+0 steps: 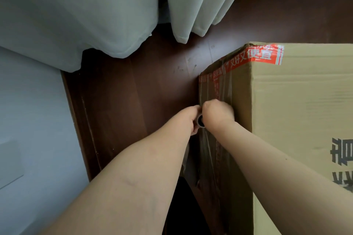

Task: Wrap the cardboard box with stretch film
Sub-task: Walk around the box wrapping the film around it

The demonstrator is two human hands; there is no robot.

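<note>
Left hand and right hand, fingers grasping film roll, at cardboard box edge, open floor leftward

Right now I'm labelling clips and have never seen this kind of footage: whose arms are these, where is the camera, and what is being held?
There is no machine: these are a person's two bare arms, filmed by one wide-angle camera worn on their head, looking forward and down. A cardboard box sealed with red tape stands on a dark wooden floor, with pale curtains behind. The left hand has its grip around a roll of stretch film, seen end-on with its dark core. The right hand is curled beside the roll, against the box; its fingers are hidden, so its grip is unclear. Clear film lies over the box's near side.
</note>
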